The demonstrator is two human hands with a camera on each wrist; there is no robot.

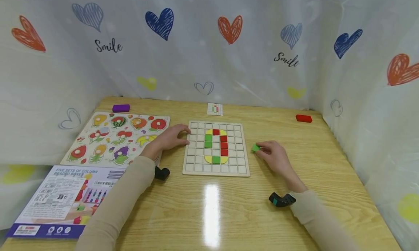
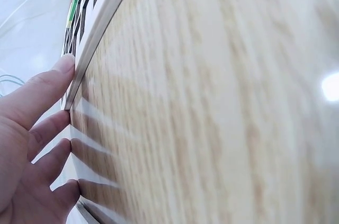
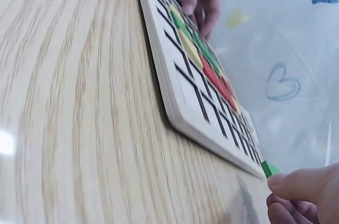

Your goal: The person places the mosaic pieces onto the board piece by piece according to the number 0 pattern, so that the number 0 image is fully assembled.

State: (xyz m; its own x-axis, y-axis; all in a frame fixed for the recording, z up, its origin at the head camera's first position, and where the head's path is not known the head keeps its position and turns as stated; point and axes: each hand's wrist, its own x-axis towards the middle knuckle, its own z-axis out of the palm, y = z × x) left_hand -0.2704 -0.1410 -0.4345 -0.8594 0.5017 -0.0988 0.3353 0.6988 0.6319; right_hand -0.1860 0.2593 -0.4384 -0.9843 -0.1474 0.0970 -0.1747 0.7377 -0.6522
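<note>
A wooden grid board (image 1: 216,172) lies flat in the middle of the table. Red, green and yellow tiles form a ring on it, the yellow ones rounded at the corners. My left hand (image 1: 173,136) touches the board's left edge with extended fingers; in the left wrist view its thumb (image 2: 64,65) lies against the rim. To the right of the board, my right hand (image 1: 274,157) pinches a small green tile (image 1: 255,148) between thumb and fingers. That green tile (image 3: 269,169) also shows at the fingertips in the right wrist view, near the board's corner.
Behind the board lies a small pattern card (image 1: 215,109). A fruit puzzle board (image 1: 111,140) and a printed box (image 1: 55,192) lie on the left. A purple block (image 1: 121,108) sits back left, a red block (image 1: 304,118) back right. A heart-printed curtain (image 1: 196,62) surrounds the table.
</note>
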